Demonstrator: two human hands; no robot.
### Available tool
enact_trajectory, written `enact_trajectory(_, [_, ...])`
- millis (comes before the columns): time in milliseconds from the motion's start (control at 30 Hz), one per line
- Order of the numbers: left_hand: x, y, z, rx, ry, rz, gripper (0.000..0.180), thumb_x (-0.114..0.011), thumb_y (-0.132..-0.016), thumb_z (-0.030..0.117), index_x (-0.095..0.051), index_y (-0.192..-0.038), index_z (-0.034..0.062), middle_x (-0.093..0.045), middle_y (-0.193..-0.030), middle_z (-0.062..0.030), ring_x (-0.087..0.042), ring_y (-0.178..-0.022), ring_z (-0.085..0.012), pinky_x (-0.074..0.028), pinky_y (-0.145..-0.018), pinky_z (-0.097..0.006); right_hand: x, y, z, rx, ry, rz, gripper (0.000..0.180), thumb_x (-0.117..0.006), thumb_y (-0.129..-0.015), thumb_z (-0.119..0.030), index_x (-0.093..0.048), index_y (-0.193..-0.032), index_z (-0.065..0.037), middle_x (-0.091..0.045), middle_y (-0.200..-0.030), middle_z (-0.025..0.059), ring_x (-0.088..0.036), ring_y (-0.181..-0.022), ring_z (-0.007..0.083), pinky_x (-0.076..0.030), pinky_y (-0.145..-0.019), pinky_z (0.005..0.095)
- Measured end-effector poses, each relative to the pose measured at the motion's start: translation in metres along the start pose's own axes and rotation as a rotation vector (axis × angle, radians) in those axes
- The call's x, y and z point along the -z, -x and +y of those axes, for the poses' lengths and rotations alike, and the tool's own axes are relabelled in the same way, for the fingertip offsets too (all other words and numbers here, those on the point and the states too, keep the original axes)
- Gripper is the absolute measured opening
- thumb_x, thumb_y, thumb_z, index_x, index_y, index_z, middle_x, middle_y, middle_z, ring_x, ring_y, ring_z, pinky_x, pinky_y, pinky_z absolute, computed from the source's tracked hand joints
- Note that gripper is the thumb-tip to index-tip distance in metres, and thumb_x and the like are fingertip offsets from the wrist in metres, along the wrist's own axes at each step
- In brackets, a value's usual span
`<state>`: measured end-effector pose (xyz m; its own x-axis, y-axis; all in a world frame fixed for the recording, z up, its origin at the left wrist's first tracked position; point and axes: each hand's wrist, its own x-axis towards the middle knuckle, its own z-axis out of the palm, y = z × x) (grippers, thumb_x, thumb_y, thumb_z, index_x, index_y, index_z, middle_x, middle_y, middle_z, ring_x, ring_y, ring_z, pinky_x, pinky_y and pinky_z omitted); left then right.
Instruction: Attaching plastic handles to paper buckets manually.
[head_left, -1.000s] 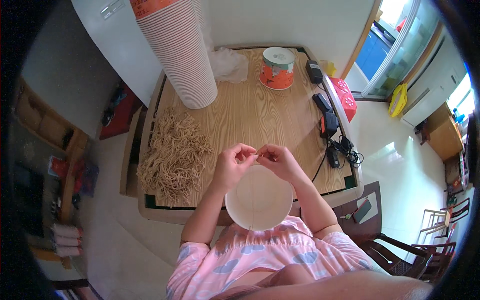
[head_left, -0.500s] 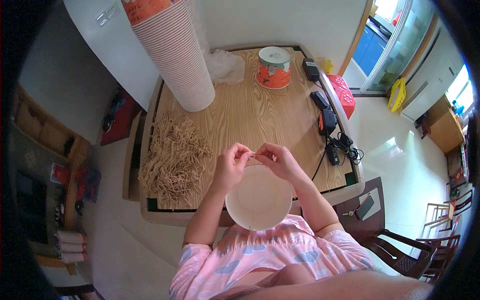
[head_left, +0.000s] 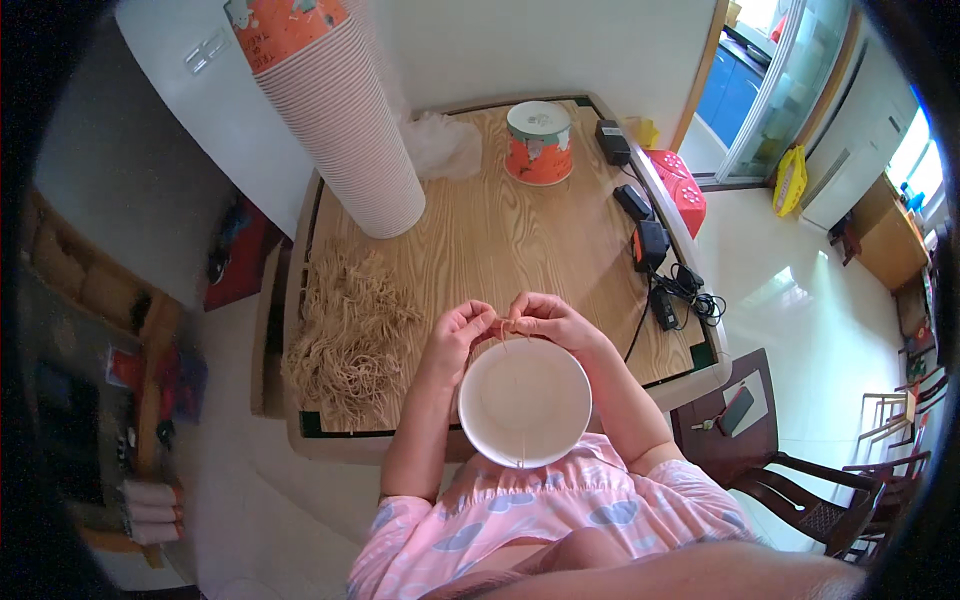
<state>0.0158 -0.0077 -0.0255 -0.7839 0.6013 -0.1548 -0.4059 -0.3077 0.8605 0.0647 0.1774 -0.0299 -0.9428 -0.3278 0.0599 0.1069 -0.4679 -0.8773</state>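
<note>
A white paper bucket rests against my lap at the table's front edge, its round mouth turned up toward me. Just past its far rim, a thin tan string runs between my fingertips, with a small loop hanging down. My left hand pinches the string with thumb and forefinger. Close beside it, my right hand pinches the same string, fingertips nearly touching the left ones. Another bit of string shows at the bucket's near rim. To the left, a loose heap of tan strings lies on the table.
A tall leaning stack of nested paper buckets stands at the back left, beside a crumpled clear plastic bag. An orange and green bucket sits upside down at the back. Black power adapters and cables line the right edge.
The string now forms a visible loop between my fingers. My hands and the bucket sit slightly differently, the bucket a little lower and to the right in the view.
</note>
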Motion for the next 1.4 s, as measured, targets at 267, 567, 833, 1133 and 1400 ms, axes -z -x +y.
enact_trajectory(267, [-0.011,0.002,-0.001,-0.064,-0.128,0.064,0.009,-0.058,-0.087,0.009,-0.057,-0.090,0.0010,-0.062,-0.078,-0.0048,-0.060,-0.070,-0.0111,-0.048,-0.068,-0.023,0.007,0.004,0.012,-0.039,-0.112,-0.013,0.006,-0.057,-0.089,-0.013,-0.056,-0.089,-0.006,-0.058,-0.079,-0.0032,-0.052,-0.068,0.0038,-0.042,-0.059,0.0186])
enact_trajectory(567, [-0.004,-0.017,-0.003,-0.207,-0.497,0.158,0.009,-0.060,-0.086,0.011,-0.060,-0.085,0.0020,-0.059,-0.075,0.0021,-0.052,-0.067,-0.0036,-0.042,-0.062,-0.019,0.002,-0.009,-0.003,-0.059,0.291,0.201,0.016,-0.056,-0.091,-0.018,-0.059,-0.090,-0.002,-0.057,-0.080,-0.0014,-0.050,-0.073,0.0055,-0.041,-0.066,0.0203])
enact_trajectory(833, [0.001,-0.031,-0.008,-0.182,-0.450,0.140,0.010,-0.060,-0.086,0.012,-0.060,-0.086,0.0020,-0.060,-0.074,0.0011,-0.052,-0.066,-0.0035,-0.042,-0.060,-0.019,0.018,-0.022,0.008,-0.036,0.236,0.234,0.017,-0.060,-0.087,-0.018,-0.061,-0.090,-0.001,-0.059,-0.081,-0.0002,-0.052,-0.074,0.0066,-0.042,-0.066,0.0211])
enact_trajectory(1133, [0.002,-0.025,-0.001,0.007,-0.296,-0.040,0.012,-0.057,-0.087,0.013,-0.057,-0.088,0.0013,-0.060,-0.078,-0.0034,-0.056,-0.072,-0.0081,-0.046,-0.067,-0.022,0.017,-0.014,0.004,-0.076,0.092,0.195,0.015,-0.059,-0.088,-0.015,-0.059,-0.090,-0.001,-0.060,-0.083,0.0008,-0.055,-0.079,0.0082,-0.044,-0.072,0.0233])
enact_trajectory(1400, [0.013,-0.013,-0.009,0.182,0.306,-0.138,0.010,-0.051,-0.086,0.014,-0.051,-0.088,0.0043,-0.059,-0.078,-0.0103,-0.057,-0.072,-0.0162,-0.048,-0.069,-0.028,0.024,0.008,0.017,-0.130,0.077,0.195,0.012,-0.058,-0.089,-0.014,-0.057,-0.087,-0.003,-0.057,-0.078,-0.0020,-0.053,-0.071,0.0053,-0.043,-0.063,0.0202])
